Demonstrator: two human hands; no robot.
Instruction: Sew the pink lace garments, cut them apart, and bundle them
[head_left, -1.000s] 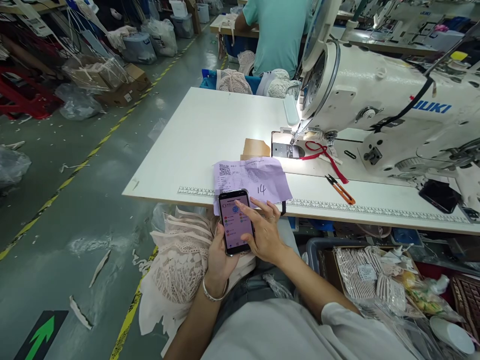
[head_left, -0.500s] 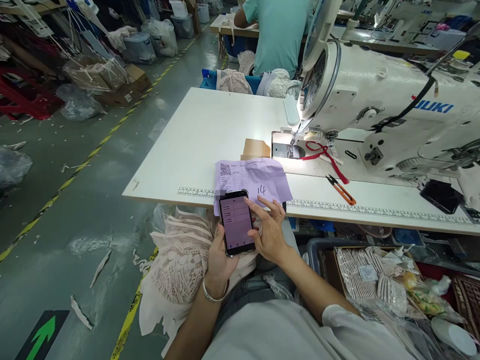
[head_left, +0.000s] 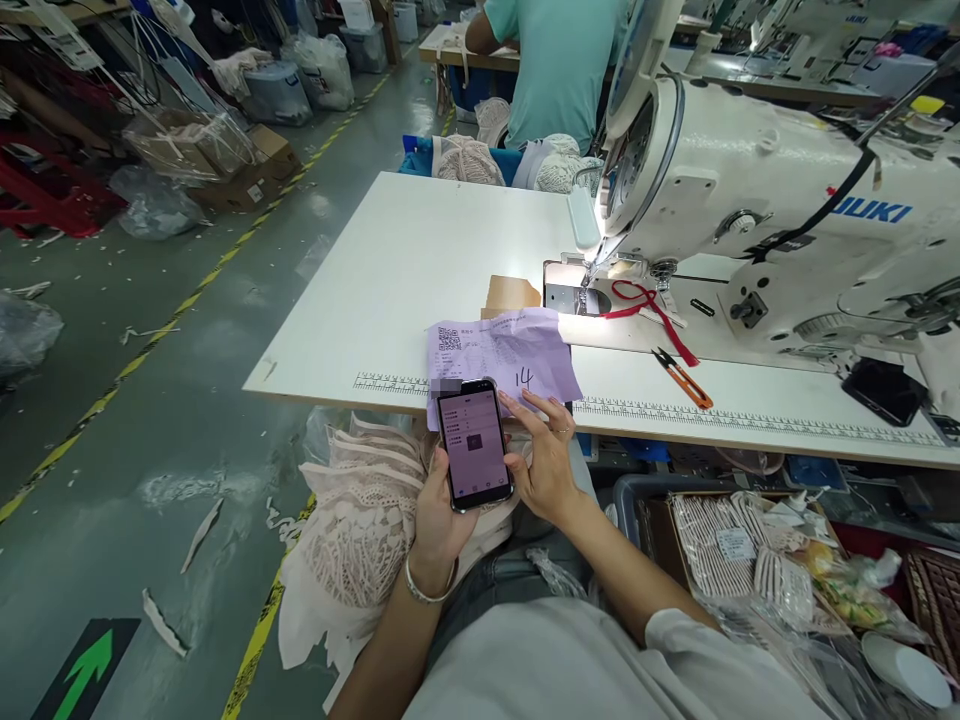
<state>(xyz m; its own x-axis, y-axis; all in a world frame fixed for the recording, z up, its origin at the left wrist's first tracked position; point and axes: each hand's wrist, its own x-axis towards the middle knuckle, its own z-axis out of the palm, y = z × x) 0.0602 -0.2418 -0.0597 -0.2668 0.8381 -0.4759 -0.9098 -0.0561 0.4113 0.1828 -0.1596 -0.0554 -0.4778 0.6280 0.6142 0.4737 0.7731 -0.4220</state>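
My left hand (head_left: 436,510) grips a black smartphone (head_left: 474,444) from below, its pink screen lit and facing up. My right hand (head_left: 546,458) rests beside the phone's right edge, fingers spread, the thumb near the screen. Both hands hover over my lap, just below the front edge of the white sewing table (head_left: 420,270). A lilac paper slip (head_left: 502,355) with a QR code and "14" written on it hangs over that edge right behind the phone. Pale lace fabric (head_left: 360,530) lies piled on my lap to the left.
A white JUKI sewing machine (head_left: 765,220) stands on the table's right with its lamp on. Orange thread snips (head_left: 681,378), a red cord (head_left: 652,308), a brown card (head_left: 511,294) and another black phone (head_left: 885,390) lie nearby. A person in a teal shirt (head_left: 559,65) sits ahead. Bins of trim (head_left: 742,560) sit at right.
My right hand has pulled back off the phone screen to its right edge. The screen changed from a menu of icons to a plainer page with a small dark square.
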